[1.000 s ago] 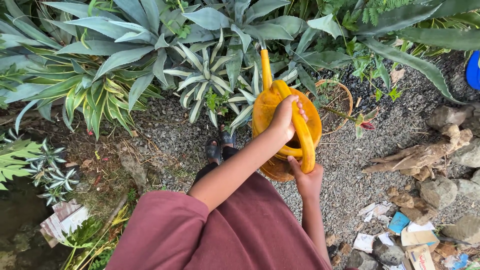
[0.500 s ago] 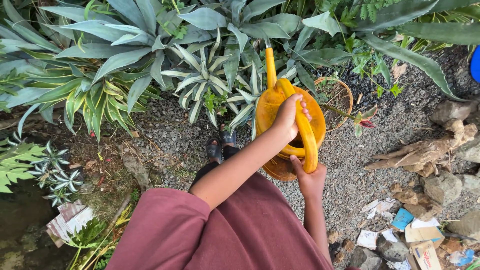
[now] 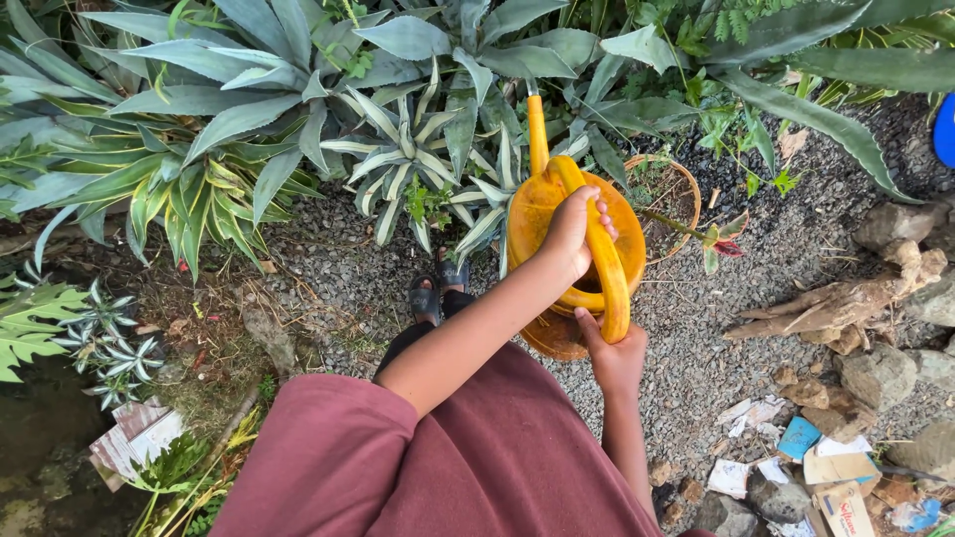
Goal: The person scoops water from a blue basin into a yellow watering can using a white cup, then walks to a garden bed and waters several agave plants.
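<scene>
**Both hands on the watering can at the edge of the agave bed**

I see the yellow plastic watering can (image 3: 557,224) at centre frame, its long spout pointing up the picture into the grey-green spiky agave plants (image 3: 298,109) that fill the whole upper left. Room there is tight: the spout tip sits among the leaves. The open grey gravel ground (image 3: 696,328) spreads right of centre and gives the only free space, bounded at the far right by pale rough stones (image 3: 885,298) and, lower right, a scatter of torn paper and cardboard scraps (image 3: 796,462). A round brown wicker basket pot (image 3: 676,189) stands just beside the can, at its upper right.

My left hand (image 3: 572,234) is wrapped closed over the top of the can's arched handle. My right hand (image 3: 612,358) grips the handle's lower end from below; its fingers are partly hidden, so I judge it closed rather than see it plainly.
</scene>
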